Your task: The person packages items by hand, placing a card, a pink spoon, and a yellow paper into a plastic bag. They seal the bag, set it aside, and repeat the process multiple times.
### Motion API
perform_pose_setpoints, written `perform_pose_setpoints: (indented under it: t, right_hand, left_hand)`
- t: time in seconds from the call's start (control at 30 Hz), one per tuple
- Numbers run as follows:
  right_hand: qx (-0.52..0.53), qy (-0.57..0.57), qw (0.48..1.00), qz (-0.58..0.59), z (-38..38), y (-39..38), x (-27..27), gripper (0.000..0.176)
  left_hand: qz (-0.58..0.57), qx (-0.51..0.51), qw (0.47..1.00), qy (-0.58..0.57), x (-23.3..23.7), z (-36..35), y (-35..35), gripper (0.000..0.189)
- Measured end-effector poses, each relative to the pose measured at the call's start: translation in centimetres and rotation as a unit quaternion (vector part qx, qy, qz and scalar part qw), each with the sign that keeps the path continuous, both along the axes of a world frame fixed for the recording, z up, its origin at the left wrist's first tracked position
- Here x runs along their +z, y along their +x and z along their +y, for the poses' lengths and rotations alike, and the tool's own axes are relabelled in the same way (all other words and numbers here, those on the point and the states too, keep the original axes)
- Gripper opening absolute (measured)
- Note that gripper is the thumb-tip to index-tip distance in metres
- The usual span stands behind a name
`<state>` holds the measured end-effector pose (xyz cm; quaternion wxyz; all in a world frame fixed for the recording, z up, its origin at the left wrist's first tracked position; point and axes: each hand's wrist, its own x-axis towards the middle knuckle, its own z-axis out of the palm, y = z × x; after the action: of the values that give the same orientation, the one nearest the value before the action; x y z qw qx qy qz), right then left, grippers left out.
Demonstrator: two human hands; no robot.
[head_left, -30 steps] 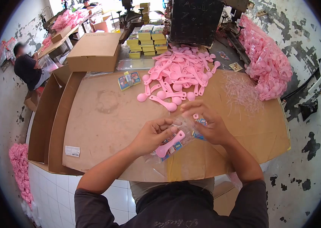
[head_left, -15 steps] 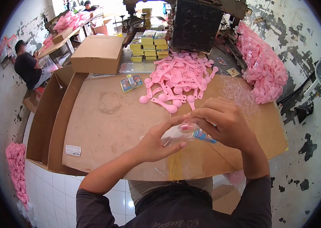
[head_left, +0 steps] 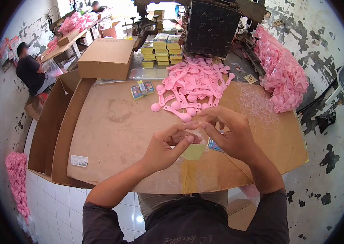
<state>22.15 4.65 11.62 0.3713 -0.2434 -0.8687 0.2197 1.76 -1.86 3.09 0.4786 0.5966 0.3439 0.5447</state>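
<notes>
My left hand (head_left: pixel 164 144) has its thumb and fingers closed on a thin clear plastic bag (head_left: pixel 199 133), mostly hidden by the fingers. A yellow-green card (head_left: pixel 194 152) shows just below those fingertips, seemingly inside the bag. My right hand (head_left: pixel 235 132) is curved at the bag's right side, thumb and index finger apart, with nothing visible between them. Partly beneath it lies a small stack of blue printed cards (head_left: pixel 215 145). Beyond both hands spreads a heap of pink plastic scoops (head_left: pixel 192 83).
A banded card bundle (head_left: pixel 142 90) lies left of the scoops. Behind are card stacks (head_left: pixel 162 51), a closed carton (head_left: pixel 106 59) and a black metal box (head_left: pixel 210 28). Clear plastic scraps (head_left: pixel 257 101) and bagged pink scoops (head_left: pixel 281 73) are on the right. A person (head_left: pixel 31 69) sits far left.
My right hand's fingers have spread from their pinch and lifted slightly. My left fingers have closed in, and the yellow-green card has come into sight below them. The pink piece between my hands no longer shows.
</notes>
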Motion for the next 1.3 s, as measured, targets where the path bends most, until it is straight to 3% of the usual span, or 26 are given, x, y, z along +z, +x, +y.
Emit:
perform_pose_setpoints:
  t: [0.1, 0.2, 0.4, 0.5, 0.57, 0.67, 0.7, 0.73, 0.8, 0.9, 0.93, 1.0, 1.07, 1.2, 1.23, 1.3]
  right_hand:
    - [-0.013, 0.203, 0.978, 0.047, 1.2, -0.5, -1.7, 0.022]
    - [-0.027, 0.332, 0.941, -0.066, 0.0, -1.0, -0.8, 0.025]
    - [-0.047, 0.430, 0.889, -0.149, 0.3, -1.6, -2.2, 0.028]
    - [-0.056, 0.421, 0.891, -0.160, 0.8, -1.8, -3.3, 0.019]
    - [-0.066, 0.365, 0.920, -0.127, 1.3, -1.7, -3.0, 0.020]
    - [-0.070, 0.291, 0.952, -0.070, 4.1, -0.3, -3.5, 0.014]
    - [-0.004, 0.104, 0.993, -0.050, 5.0, 1.5, -2.9, 0.010]
    - [0.047, -0.115, 0.992, 0.016, 5.9, 3.2, -2.4, 0.009]
    - [0.043, -0.440, 0.884, 0.153, 8.1, 7.3, -1.5, 0.008]
    - [-0.125, -0.317, 0.934, 0.103, 14.4, 14.5, -3.9, 0.017]
    - [-0.196, -0.138, 0.970, -0.029, 16.4, 16.9, -5.5, 0.023]
    - [-0.317, 0.211, 0.897, -0.223, 18.6, 20.5, -8.8, 0.033]
    - [-0.340, 0.259, 0.877, -0.217, 18.1, 21.0, -9.6, 0.045]
    - [-0.306, 0.212, 0.910, -0.182, 13.2, 15.8, -6.3, 0.046]
    - [-0.245, 0.090, 0.956, -0.133, 11.6, 13.5, -5.9, 0.044]
    - [-0.081, -0.140, 0.985, -0.059, 8.0, 9.0, -5.2, 0.041]
  left_hand:
    - [0.006, 0.019, 1.000, -0.013, 0.0, -0.1, -0.1, 0.034]
    - [0.067, 0.061, 0.996, 0.012, 0.5, -0.4, 0.0, 0.038]
    - [0.215, 0.125, 0.964, 0.093, 0.0, -0.5, 0.2, 0.051]
    - [0.275, 0.127, 0.947, 0.109, 0.1, -0.7, 0.3, 0.053]
    - [0.306, 0.121, 0.935, 0.130, -0.4, -0.7, 0.4, 0.053]
    - [0.259, 0.090, 0.960, 0.055, 1.7, -0.5, -0.2, 0.049]
    - [0.218, 0.082, 0.972, 0.028, 1.5, -0.5, -0.3, 0.047]
    - [0.176, 0.075, 0.982, 0.000, 1.0, -0.3, -0.4, 0.045]
    - [0.098, 0.061, 0.992, -0.046, 0.5, 0.0, -0.7, 0.040]
    - [0.017, 0.043, 0.995, -0.086, 0.4, 0.5, -1.0, 0.035]
    - [0.006, 0.040, 0.995, -0.094, 0.4, 0.5, -1.0, 0.034]
    - [-0.004, 0.042, 0.994, -0.096, 0.4, 0.7, -0.9, 0.033]
    - [0.000, 0.046, 0.995, -0.089, 0.2, 0.8, -0.7, 0.032]
    - [-0.007, 0.045, 0.996, -0.076, -0.5, 1.3, -0.6, 0.031]
    - [-0.010, 0.047, 0.996, -0.072, -0.7, 1.3, -0.5, 0.031]
    - [-0.014, 0.049, 0.996, -0.071, -0.6, 1.4, -0.4, 0.030]
